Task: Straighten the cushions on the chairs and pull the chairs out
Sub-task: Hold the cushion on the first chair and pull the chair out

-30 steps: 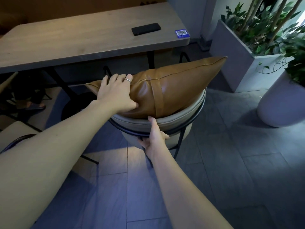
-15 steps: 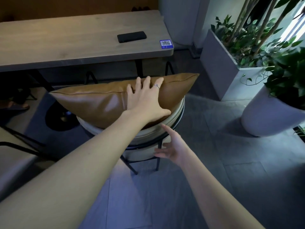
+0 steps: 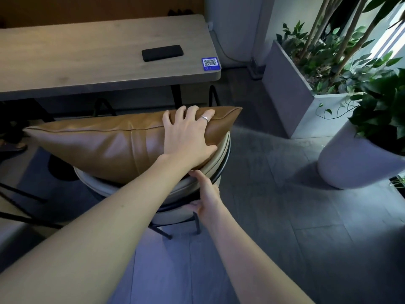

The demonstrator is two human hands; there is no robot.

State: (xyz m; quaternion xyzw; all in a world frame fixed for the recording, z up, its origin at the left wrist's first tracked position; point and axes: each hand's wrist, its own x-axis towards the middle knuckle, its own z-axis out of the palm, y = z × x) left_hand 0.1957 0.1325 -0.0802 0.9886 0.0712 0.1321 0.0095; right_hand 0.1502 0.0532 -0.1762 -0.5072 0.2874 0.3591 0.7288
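Observation:
A tan leather cushion (image 3: 105, 145) lies across the rounded backrest of a beige chair (image 3: 217, 163) with a thin black metal frame. My left hand (image 3: 188, 137), a ring on one finger, presses flat on the cushion's right end, with the fingers curled over its top edge. My right hand (image 3: 207, 194) grips the chair's backrest rim and black frame below the cushion, thumb under, fingers on top. The chair's seat is hidden behind the cushion and the backrest.
A wooden table (image 3: 65, 62) stands just beyond the chair, carrying a black phone (image 3: 162, 53) and a blue QR sticker (image 3: 210, 64). A grey planter box (image 3: 291, 99) and a white round pot (image 3: 350, 165) with plants stand at the right. Another chair's black legs (image 3: 19, 207) show at left.
The cushion has swung from tilted up at the right to lying level across the backrest. My left hand slid to its right end. My right hand left the chair, then took hold of its rim again.

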